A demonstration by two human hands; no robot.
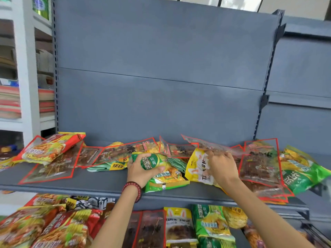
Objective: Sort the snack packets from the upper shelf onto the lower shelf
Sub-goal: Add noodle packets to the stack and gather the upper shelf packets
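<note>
Several snack packets lie scattered along the grey upper shelf. My left hand grips a green and yellow noodle packet near the shelf's front edge. My right hand pinches a clear red-edged packet above a yellow packet. Below, the lower shelf holds sorted rows: red noodle packets at left, clear dark packets, a yellow packet and a green packet in the middle.
A red noodle packet sits at the upper shelf's left end, green packets at its right end. A grey back panel rises behind. White shelving with books stands at left.
</note>
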